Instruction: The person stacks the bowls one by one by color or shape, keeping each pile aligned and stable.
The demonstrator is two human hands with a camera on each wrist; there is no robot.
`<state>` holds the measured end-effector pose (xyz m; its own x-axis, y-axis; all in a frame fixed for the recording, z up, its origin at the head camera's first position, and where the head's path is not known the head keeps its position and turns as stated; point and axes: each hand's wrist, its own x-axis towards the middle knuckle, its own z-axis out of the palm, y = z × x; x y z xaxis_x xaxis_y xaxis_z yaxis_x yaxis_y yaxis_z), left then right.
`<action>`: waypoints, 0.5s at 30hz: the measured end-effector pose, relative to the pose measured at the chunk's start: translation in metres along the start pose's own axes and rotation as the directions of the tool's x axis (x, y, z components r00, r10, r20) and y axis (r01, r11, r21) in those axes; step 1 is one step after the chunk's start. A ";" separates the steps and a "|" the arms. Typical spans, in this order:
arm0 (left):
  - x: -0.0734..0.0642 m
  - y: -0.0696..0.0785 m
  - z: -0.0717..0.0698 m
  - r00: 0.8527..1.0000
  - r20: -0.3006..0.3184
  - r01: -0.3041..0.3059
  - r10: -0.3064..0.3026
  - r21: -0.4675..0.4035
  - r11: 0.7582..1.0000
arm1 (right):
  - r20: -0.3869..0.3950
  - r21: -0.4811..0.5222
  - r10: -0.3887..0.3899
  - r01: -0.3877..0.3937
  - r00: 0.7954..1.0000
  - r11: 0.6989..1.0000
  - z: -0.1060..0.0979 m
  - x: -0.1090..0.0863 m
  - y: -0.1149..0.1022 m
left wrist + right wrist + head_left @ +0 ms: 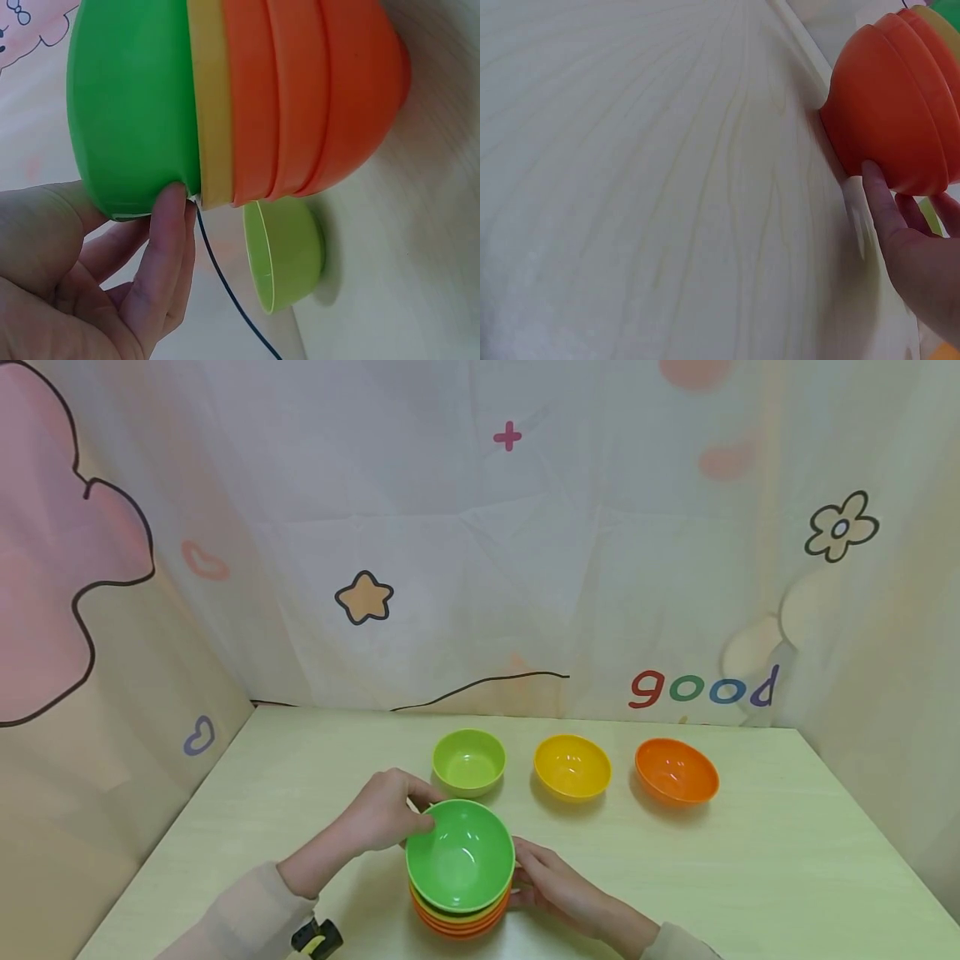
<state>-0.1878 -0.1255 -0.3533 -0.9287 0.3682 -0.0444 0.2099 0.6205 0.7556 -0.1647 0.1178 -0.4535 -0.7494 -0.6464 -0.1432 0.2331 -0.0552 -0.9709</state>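
Note:
A stack of bowls stands on the table in front of the person: a green bowl [461,856] on top, a yellow bowl [212,105] below it, then orange bowls [360,97]. The left hand [390,814] pinches the green bowl's rim at its far left, thumb inside and fingers against the outer wall. In the left wrist view, much more of the green wall shows than of the yellow one. The right hand [558,889] touches the right side of the stack, its fairly straight fingers against the lowest orange bowl [885,105] in the right wrist view.
Behind the stack, a light green bowl [469,763], a single yellow bowl [572,768] and a single orange bowl [677,772] stand in a row on the pale wooden table [750,877]. A printed curtain [420,527] encloses the table's back and sides.

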 end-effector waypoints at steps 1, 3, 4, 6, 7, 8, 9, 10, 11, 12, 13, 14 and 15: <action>0.000 -0.001 0.000 1.000 -0.004 -0.002 0.002 0.003 1.000 | 0.001 0.000 0.000 0.000 1.000 1.000 0.000 0.000 0.000; 0.000 -0.002 0.001 1.000 -0.010 -0.004 0.004 0.006 1.000 | 0.003 -0.002 -0.003 0.003 1.000 1.000 0.000 0.000 0.000; 0.000 -0.002 0.001 1.000 -0.012 -0.003 0.003 0.006 1.000 | 0.005 -0.004 -0.005 0.005 1.000 1.000 0.000 0.000 0.000; 0.000 -0.003 0.002 1.000 -0.016 -0.001 0.001 0.006 1.000 | 0.007 -0.006 -0.007 0.008 1.000 1.000 0.000 0.000 0.000; 0.000 -0.003 0.002 1.000 -0.018 0.001 -0.001 0.005 1.000 | 0.010 -0.008 -0.009 0.009 1.000 1.000 0.000 0.000 0.000; 0.000 -0.003 0.003 1.000 -0.020 0.002 -0.002 0.006 1.000 | 0.012 -0.009 -0.011 0.011 1.000 1.000 -0.001 0.000 0.000; 0.000 -0.003 0.003 1.000 -0.021 0.003 -0.003 0.007 1.000 | 0.015 -0.010 -0.011 0.011 1.000 1.000 -0.001 0.000 0.000; -0.001 -0.004 0.003 1.000 -0.023 0.005 -0.005 0.008 1.000 | 0.017 -0.011 -0.013 0.013 1.000 1.000 -0.001 0.000 0.000; -0.001 -0.004 0.003 1.000 -0.026 0.005 -0.005 0.012 1.000 | 0.022 -0.012 -0.015 0.015 1.000 1.000 -0.001 0.000 0.000; -0.001 -0.004 0.003 1.000 -0.030 0.004 -0.003 0.017 1.000 | 0.027 -0.013 -0.017 0.018 0.999 1.000 -0.002 0.001 0.000; -0.001 -0.005 0.004 0.999 -0.032 0.003 -0.002 0.020 1.000 | 0.032 -0.015 -0.021 0.021 0.999 1.000 -0.002 0.001 0.001; -0.001 -0.005 0.004 0.999 -0.035 0.002 -0.001 0.025 1.000 | 0.035 -0.014 -0.022 0.022 0.999 1.000 -0.002 0.001 0.001; -0.001 -0.005 0.005 0.999 -0.039 -0.001 0.002 0.031 1.000 | 0.038 -0.013 -0.024 0.024 0.999 1.000 -0.002 0.001 0.001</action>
<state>-0.1868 -0.1257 -0.3601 -0.9394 0.3424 -0.0174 0.2202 0.6415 0.7349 -0.1663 0.1190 -0.4553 -0.7309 -0.6731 -0.1126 0.2068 -0.0612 -0.9765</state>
